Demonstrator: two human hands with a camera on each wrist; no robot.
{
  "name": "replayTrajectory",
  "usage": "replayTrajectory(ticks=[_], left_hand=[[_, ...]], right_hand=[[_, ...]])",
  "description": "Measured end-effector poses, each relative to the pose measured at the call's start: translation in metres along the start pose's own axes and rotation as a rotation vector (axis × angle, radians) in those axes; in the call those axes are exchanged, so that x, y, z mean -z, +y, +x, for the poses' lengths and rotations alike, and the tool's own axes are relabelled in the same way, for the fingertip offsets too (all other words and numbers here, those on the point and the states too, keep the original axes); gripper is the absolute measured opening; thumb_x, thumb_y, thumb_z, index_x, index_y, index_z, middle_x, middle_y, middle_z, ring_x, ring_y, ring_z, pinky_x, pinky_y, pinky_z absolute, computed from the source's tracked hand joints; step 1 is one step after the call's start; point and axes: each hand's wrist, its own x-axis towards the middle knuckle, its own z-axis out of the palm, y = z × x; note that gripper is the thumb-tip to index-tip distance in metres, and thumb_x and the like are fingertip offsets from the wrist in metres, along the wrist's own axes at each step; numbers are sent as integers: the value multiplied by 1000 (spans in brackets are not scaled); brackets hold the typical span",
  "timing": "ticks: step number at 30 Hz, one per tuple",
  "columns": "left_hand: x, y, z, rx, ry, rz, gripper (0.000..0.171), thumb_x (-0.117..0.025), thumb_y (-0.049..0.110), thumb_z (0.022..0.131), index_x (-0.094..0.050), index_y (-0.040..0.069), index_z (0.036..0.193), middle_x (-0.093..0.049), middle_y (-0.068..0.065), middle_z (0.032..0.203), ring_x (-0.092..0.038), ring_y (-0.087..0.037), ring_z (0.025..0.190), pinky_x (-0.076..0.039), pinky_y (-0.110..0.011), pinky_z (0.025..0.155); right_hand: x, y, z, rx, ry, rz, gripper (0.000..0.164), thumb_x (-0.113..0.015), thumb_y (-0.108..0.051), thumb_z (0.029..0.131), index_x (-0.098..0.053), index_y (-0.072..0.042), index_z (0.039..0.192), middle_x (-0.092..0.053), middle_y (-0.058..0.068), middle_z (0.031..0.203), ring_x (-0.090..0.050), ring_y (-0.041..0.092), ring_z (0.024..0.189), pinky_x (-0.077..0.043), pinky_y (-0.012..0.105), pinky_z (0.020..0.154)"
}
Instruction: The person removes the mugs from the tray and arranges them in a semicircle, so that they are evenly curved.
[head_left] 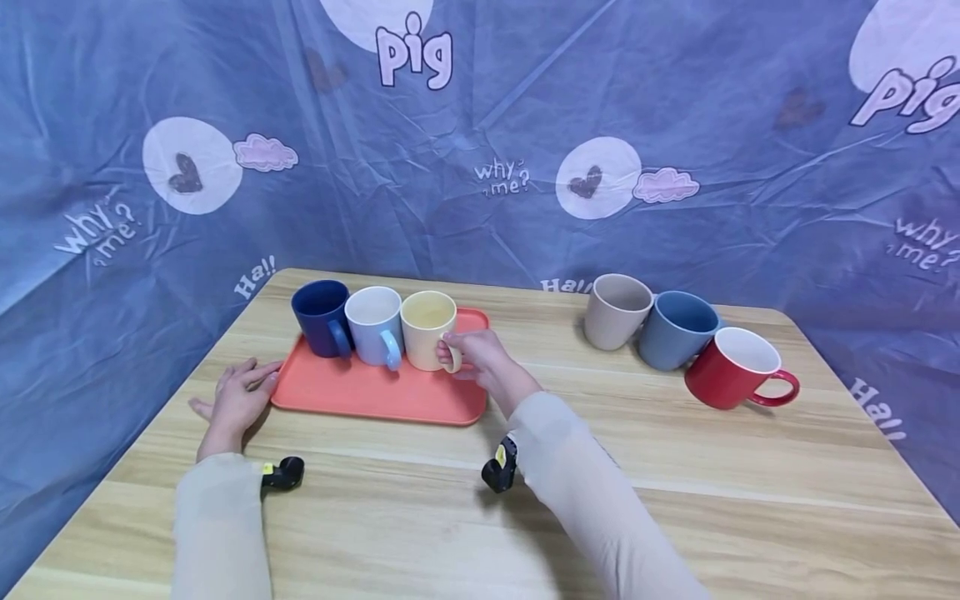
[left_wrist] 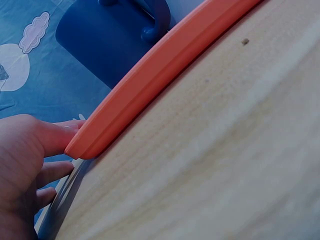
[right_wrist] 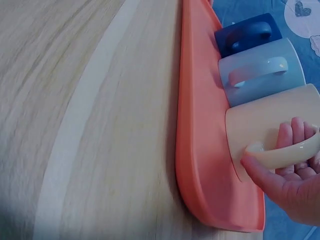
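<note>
My right hand [head_left: 480,358] holds the handle of a pale yellow mug [head_left: 423,333]; the right wrist view shows the thumb at the handle's lower end and fingers curled through it. This mug stands upright on a coral-red tray [head_left: 375,400]. Beside it on the tray are a light blue mug [head_left: 372,327] with a white inside and a dark blue mug [head_left: 318,321], in a row along the back. At the tray's left edge, my left hand [head_left: 238,400] lies on the table with fairly straight fingers, touching the rim near its corner [left_wrist: 82,147].
To the right stand a grey-beige mug [head_left: 615,312], a grey-blue mug [head_left: 675,333] and a red mug [head_left: 731,371] with a white inside, close together. The wooden table [head_left: 375,508] ends at a blue printed cloth [head_left: 487,108] behind and at the sides.
</note>
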Motion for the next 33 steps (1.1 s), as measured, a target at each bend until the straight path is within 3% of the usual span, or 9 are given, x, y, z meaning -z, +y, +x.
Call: replayTrajectory(ticks=[10,17,21,28,33], left_hand=[[1,2,0,-3,-2,5,42,-39,35,90,-51,7,119,-27,-23,134,-3,-41,125,28,-61,77],[0,2,1,-4,1,5,43,-39,36,90,-52,7,119,-27,-23,134,-4,-41,125,28,-61,77],[1,2,0,-4,4,4,42,-40,35,90,-52,6,119,-27,-23,134,-4,-41,125,28,-61,77],[0,-1,0,-4,-4,6,43,-39,35,90,-51,6,119,-25,-24,134,-2,-41,125,28,-62,76],[0,-2,0,-2,-14,12,43,-39,36,90,-51,7,119,-24,-23,135,-1,-41,125,27,-62,77]], right_hand=[[1,-2,-2,-11,-17,12,18,-50,-11,86,-61,2,82,-58,6,64,-54,14,55,-43,39,72],[11,4,18,-29,-49,39,17,-54,-11,84,-61,4,85,-59,9,66,-55,15,56,-46,35,62],[13,-4,7,9,-82,61,17,-53,-8,85,-60,7,87,-58,10,68,-54,16,56,-48,34,63],[14,-23,-22,21,-104,69,13,-50,-5,85,-57,5,86,-57,9,67,-54,15,58,-38,50,85],[23,-31,-34,29,-104,46,10,-49,-4,85,-56,3,86,-57,6,68,-54,15,62,-42,42,77]])
